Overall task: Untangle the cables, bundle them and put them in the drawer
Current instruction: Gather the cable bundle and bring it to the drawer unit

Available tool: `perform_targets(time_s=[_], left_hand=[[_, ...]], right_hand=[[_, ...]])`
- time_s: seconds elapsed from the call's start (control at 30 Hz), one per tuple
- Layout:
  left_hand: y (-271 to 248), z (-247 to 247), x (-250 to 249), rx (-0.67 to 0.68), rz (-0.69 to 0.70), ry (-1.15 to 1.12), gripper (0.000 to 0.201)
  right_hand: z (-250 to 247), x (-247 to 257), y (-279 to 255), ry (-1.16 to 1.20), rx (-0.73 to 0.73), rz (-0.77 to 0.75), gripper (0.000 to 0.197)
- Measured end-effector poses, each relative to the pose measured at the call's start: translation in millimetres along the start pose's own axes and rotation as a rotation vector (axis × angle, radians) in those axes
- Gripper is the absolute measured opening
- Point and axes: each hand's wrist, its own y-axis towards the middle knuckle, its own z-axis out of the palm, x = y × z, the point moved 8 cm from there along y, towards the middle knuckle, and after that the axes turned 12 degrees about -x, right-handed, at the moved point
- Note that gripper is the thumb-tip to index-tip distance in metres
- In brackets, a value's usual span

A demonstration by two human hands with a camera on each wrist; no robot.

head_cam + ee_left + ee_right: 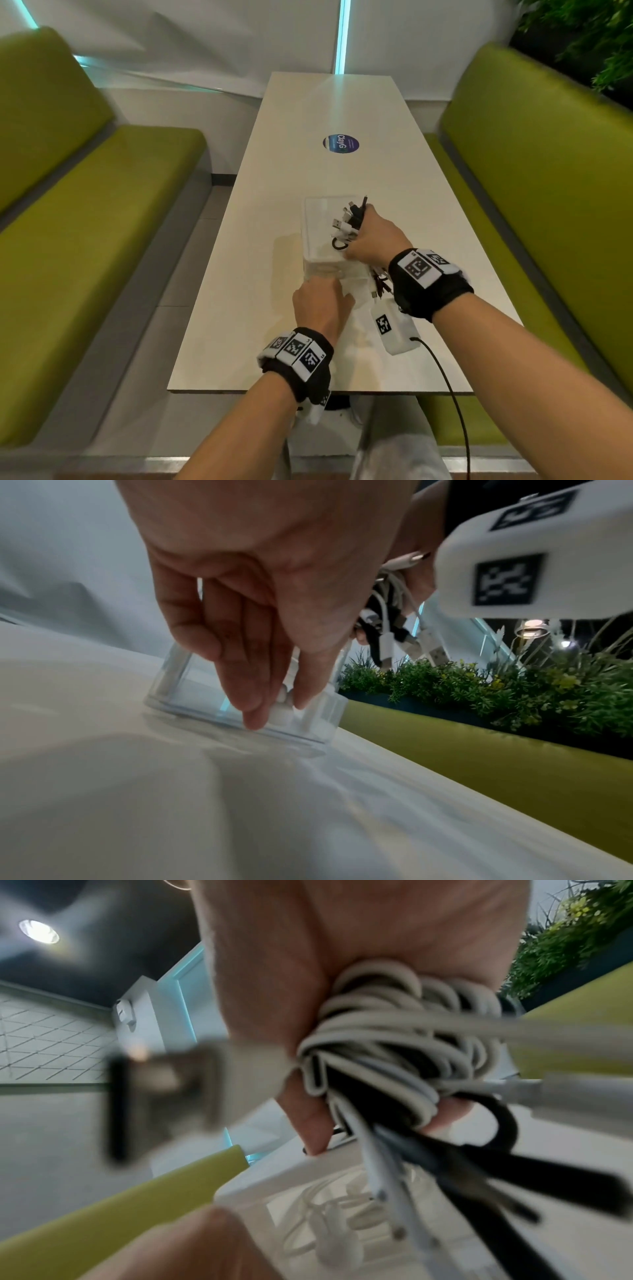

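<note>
A clear plastic drawer box (317,219) stands on the white table (308,144). My left hand (322,294) is at its near front, and its fingers (255,696) pinch the small white knob (282,714) of the drawer (318,710). My right hand (364,236) hovers over the box's right side and grips a coiled bundle of white and black cables (346,222). Plugs stick out of that fist. In the right wrist view the cable bundle (394,1047) fills my right hand (369,1118). A white coiled cable (325,1231) lies inside the box below.
A white marker-tagged camera block (394,325) hangs under my right wrist, trailing a black cord (448,380) off the near table edge. Green benches (85,219) flank the table on both sides. A round blue sticker (340,143) lies mid-table. Plants (479,688) line the right.
</note>
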Motion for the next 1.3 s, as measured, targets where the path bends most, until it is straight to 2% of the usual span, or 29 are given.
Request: perform_targets(time_s=[0.17, 0.3, 0.43, 0.57, 0.63, 0.67, 0.73, 0.8, 0.83, 0.9, 0.97, 1.07, 1.17, 1.23, 1.3], left_hand=[[-26, 1, 7, 0.033, -0.026, 0.050, 0.038], [-51, 2, 9, 0.071, 0.020, 0.085, 0.042], [-71, 4, 11, 0.109, 0.046, 0.086, 0.043], [-75, 0, 15, 0.144, 0.047, 0.060, 0.049], [-74, -11, 19, 0.143, 0.044, 0.011, 0.047], [-72, -20, 23, 0.124, 0.046, -0.034, 0.046], [-62, -45, 31, 0.020, 0.051, -0.120, 0.044], [-44, -64, 44, -0.119, 0.043, -0.222, 0.028], [-35, -67, 48, -0.136, 0.057, -0.250, 0.016], [-23, -52, 49, -0.035, 0.135, -0.189, 0.017], [-24, -28, 50, 0.085, 0.172, -0.128, 0.022], [-34, -9, 55, 0.142, 0.141, -0.196, 0.033], [-41, -5, 58, 0.100, 0.124, -0.189, 0.040], [-42, -6, 60, 0.061, 0.104, -0.181, 0.036], [-43, -5, 61, 0.049, 0.086, -0.190, 0.031]], right_hand=[[2, 1, 7, -0.031, 0.051, 0.048, 0.070], [0, 1, 6, -0.023, 0.029, 0.053, 0.068], [-1, 1, -2, 0.000, -0.034, 0.042, 0.062], [-7, -3, -19, 0.140, -0.137, 0.033, 0.060], [-10, -4, -33, 0.170, -0.183, -0.030, 0.060], [-8, -2, -41, 0.178, -0.164, -0.082, 0.061], [5, 4, -58, 0.201, -0.021, -0.199, 0.065], [23, 7, -74, 0.169, 0.159, -0.294, 0.066], [31, 8, -80, 0.148, 0.219, -0.327, 0.065], [44, 5, -85, 0.103, 0.256, -0.362, 0.062], [53, 1, -83, 0.053, 0.226, -0.362, 0.061], [60, -10, -75, 0.080, 0.188, -0.295, 0.061], [63, -18, -70, 0.167, 0.105, -0.251, 0.060], [60, -27, -68, 0.257, -0.014, -0.210, 0.051], [58, -29, -69, 0.277, -0.060, -0.205, 0.047]])
